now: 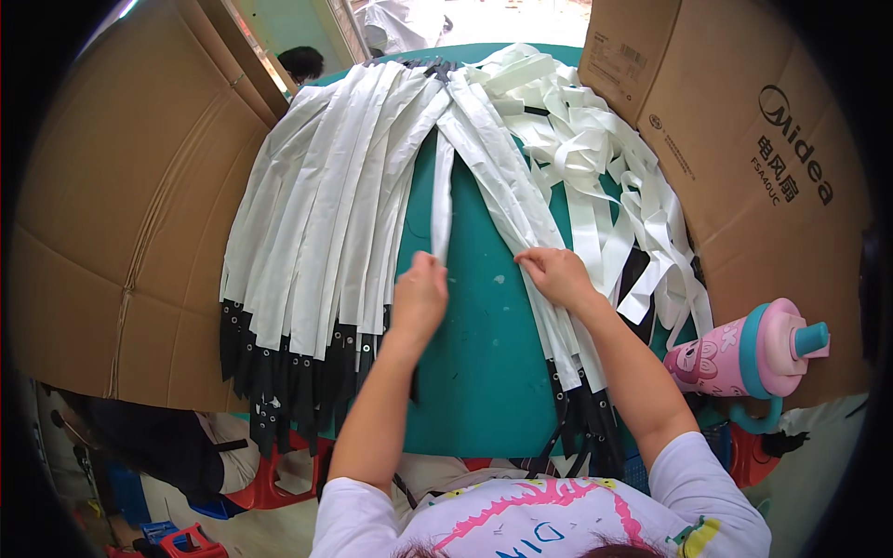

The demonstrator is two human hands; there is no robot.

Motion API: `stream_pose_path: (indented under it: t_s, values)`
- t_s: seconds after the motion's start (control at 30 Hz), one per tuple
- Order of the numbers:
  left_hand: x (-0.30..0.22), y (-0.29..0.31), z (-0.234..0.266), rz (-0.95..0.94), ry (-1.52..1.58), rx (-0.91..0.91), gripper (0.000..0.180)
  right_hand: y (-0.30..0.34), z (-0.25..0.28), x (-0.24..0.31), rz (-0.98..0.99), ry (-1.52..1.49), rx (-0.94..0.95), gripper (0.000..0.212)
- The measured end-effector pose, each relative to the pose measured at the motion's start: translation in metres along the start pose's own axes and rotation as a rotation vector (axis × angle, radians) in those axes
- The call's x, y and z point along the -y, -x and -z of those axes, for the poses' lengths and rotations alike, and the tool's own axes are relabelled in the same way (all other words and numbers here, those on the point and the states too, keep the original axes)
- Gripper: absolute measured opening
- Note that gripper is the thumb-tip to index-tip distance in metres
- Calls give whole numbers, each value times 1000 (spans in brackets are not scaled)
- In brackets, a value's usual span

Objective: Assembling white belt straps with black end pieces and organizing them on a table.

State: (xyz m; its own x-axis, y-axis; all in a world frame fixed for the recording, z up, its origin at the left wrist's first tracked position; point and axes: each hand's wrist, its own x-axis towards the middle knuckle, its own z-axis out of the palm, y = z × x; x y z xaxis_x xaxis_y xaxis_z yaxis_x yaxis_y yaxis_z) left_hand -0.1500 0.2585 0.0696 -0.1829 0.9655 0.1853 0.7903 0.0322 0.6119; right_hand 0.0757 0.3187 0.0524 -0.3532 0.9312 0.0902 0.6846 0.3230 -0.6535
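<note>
My left hand [420, 293] is closed on the lower part of a narrow white fabric strip [444, 191], which runs up to the far end of the table. My right hand [556, 276] pinches the left edge of a white strip in the right-hand bundle [498, 177]. Left of my hands, a wide fan of white strips [321, 205] lies overlapped, its near ends finished in black pieces with metal eyelets [344, 349]. Similar black ends [586, 418] hang below the right bundle.
Loose white ribbon [595, 158] is heaped at the right on the green table [474, 372]. Cardboard walls [149, 214] rise on both sides. A pink and teal tumbler [744, 353] stands tilted in the picture at lower right. A person's dark hair [301, 63] shows beyond the table.
</note>
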Motion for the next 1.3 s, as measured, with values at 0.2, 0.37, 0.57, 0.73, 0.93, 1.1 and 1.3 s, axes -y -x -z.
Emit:
stream_pose_path:
  t_s: [0.2,0.37,0.57,0.73,0.93,1.1,1.3]
  values:
    - [-50,32,-32,-104,134,273,23,1,5,35,-133,398,66,38]
    - [49,7,5,-191,-313,-300,18,9,-6,19,-63,339,-16,37]
    - [79,3,31,-71,-461,-246,15,13,-1,26,43,344,-111,44]
    - [-14,1,-12,79,-92,-61,9,-1,-18,-3,485,121,-104,27]
    - [-36,20,-66,-166,146,-15,13,-32,-25,32,-100,79,40,35]
    - [59,0,-3,-244,-253,-339,16,-31,-25,14,65,70,-8,32]
    - [95,-6,35,-150,-463,-273,15,-23,-21,17,66,12,84,24]
